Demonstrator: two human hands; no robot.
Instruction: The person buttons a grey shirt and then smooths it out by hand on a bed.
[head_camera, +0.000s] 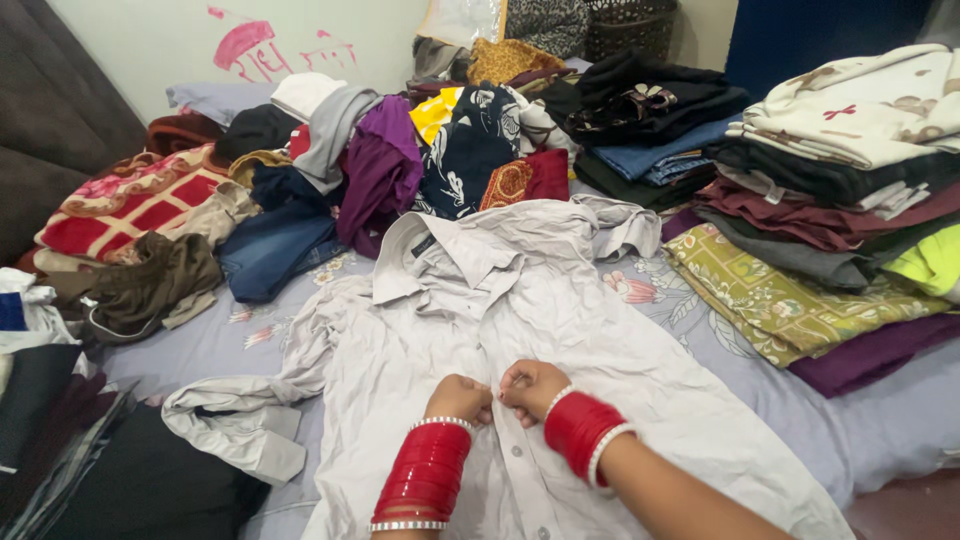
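Shirt (560, 330), pale grey and laid flat on the floral bedsheet (850, 420), was pinched at its button placket by both hands: left hand (460, 397) and right hand (530, 387) had fingers curled together, knuckles nearly touching. Red bangles (425, 475) covered both wrists. Folded clothes (830, 170) were stacked to the right.

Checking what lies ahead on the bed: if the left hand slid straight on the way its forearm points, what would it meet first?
Probably the shirt's collar: the left hand points up the grey shirt along its button placket, with only shirt cloth between. Depth is uncertain.
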